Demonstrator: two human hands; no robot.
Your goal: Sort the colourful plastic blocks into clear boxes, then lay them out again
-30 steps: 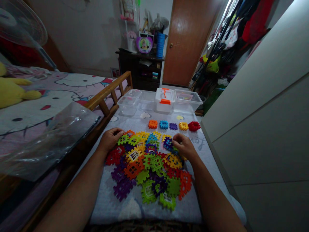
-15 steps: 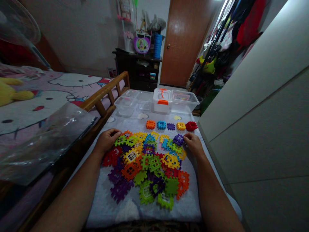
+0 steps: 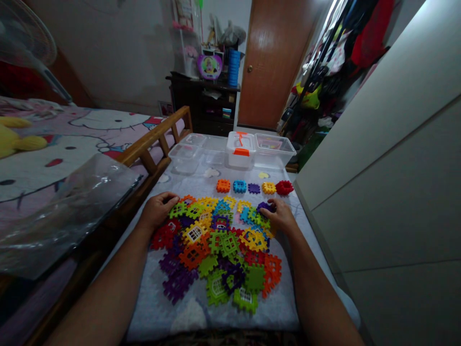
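Note:
A heap of coloured plastic waffle blocks [image 3: 219,247] lies on a grey cloth [image 3: 194,312] in front of me. My left hand [image 3: 158,210] rests, fingers curled, on the heap's far left edge beside a green block. My right hand [image 3: 280,216] sits at the heap's far right edge with its fingers pinched on a purple block [image 3: 264,207]. Beyond the heap a row of single blocks lies side by side: orange [image 3: 223,185], blue [image 3: 239,186], purple [image 3: 254,188], yellow [image 3: 268,187] and red [image 3: 284,187].
Clear plastic boxes [image 3: 275,149], one with an orange latch [image 3: 241,152], stand at the cloth's far end. A wooden bed rail [image 3: 151,144] and a clear plastic bag [image 3: 68,206] lie to the left. A white cupboard [image 3: 389,158] runs along the right.
My right hand picked a purple block out of the heap, carried it outward to the right, and has now drawn back a little toward the heap's edge. My left hand stayed put.

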